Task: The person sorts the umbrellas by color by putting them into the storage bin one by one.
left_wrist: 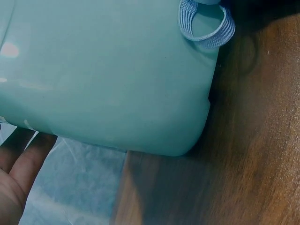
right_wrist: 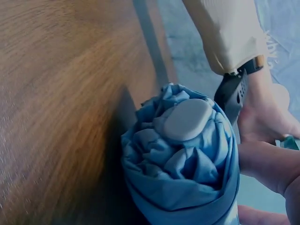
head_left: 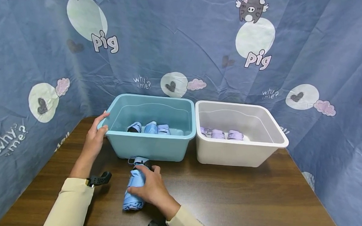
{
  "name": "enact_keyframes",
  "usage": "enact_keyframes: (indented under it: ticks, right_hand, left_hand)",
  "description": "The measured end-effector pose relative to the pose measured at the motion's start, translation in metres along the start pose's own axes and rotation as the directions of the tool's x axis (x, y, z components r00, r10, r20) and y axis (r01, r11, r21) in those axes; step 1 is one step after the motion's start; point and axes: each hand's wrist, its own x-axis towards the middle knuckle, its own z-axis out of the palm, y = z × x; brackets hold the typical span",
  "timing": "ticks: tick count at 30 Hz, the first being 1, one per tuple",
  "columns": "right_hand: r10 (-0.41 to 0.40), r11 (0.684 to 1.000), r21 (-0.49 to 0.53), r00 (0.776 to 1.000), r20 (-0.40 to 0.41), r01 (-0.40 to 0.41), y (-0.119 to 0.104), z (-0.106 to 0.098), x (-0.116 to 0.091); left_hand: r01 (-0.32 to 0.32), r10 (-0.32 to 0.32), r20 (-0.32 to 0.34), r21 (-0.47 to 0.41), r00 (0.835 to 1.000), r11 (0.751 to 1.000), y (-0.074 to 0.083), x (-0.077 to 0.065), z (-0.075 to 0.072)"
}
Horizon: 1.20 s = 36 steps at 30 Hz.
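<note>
A blue folding umbrella [head_left: 135,188], rolled up with a wrist loop, lies on the table in front of the teal bin. My right hand [head_left: 153,188] grips it from the right, thumb and fingers curled around its sides. The right wrist view shows the umbrella's bunched end with a pale oval cap [right_wrist: 188,120]. At the teal bin [head_left: 149,148], my left hand [head_left: 94,136] holds the left rim; in the left wrist view some of its fingers [left_wrist: 33,161] show beside the bin wall. Inside that bin stand several blue rolled bundles [head_left: 151,127], their lower parts hidden by the front wall.
A white bin [head_left: 227,153] stands against the teal bin's right side, with lilac rolled bundles [head_left: 235,135] inside. Both bins rest on a brown wooden table [head_left: 241,200]. Behind them hangs a blue printed cloth [head_left: 178,42].
</note>
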Motion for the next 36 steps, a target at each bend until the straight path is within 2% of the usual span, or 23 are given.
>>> enact_keyframes:
  ticks: [4,13,17,23,28,33,36]
  right_hand:
    - [0.004,1.000,0.027,0.999,0.044,-0.006,0.003,-0.005,0.003]
    - [-0.004,0.999,0.052,0.989,0.149,-0.004,0.010,-0.017,0.007]
    - [-0.011,0.995,0.098,0.986,0.169,-0.006,0.013,-0.020,0.007]
    - [-0.041,0.992,0.121,0.986,0.159,0.021,0.016,-0.024,0.005]
    - [-0.062,0.993,0.108,0.987,0.146,0.046,0.014,-0.031,0.007]
    - [-0.069,0.992,0.115,0.984,0.167,0.050,0.007,-0.042,0.006]
    - [-0.089,0.989,0.134,0.984,0.156,0.068,0.003,-0.048,0.002]
  left_hand:
    - [-0.009,0.009,-0.007,-0.007,1.000,1.000,-0.008,0.003,-0.001]
    - [-0.010,0.010,0.004,0.008,1.000,1.000,-0.006,0.002,0.001]
    - [0.002,-0.002,0.006,0.007,1.000,1.000,0.005,-0.003,0.001]
    - [-0.021,0.022,0.018,-0.012,1.000,1.000,0.028,-0.013,0.003]
    - [-0.030,0.030,0.005,-0.006,1.000,1.000,0.033,-0.014,0.003]
    - [-0.028,0.028,-0.002,-0.009,1.000,1.000,0.031,-0.013,0.002]
    - [-0.018,0.018,-0.007,-0.016,1.000,1.000,0.014,-0.005,0.000]
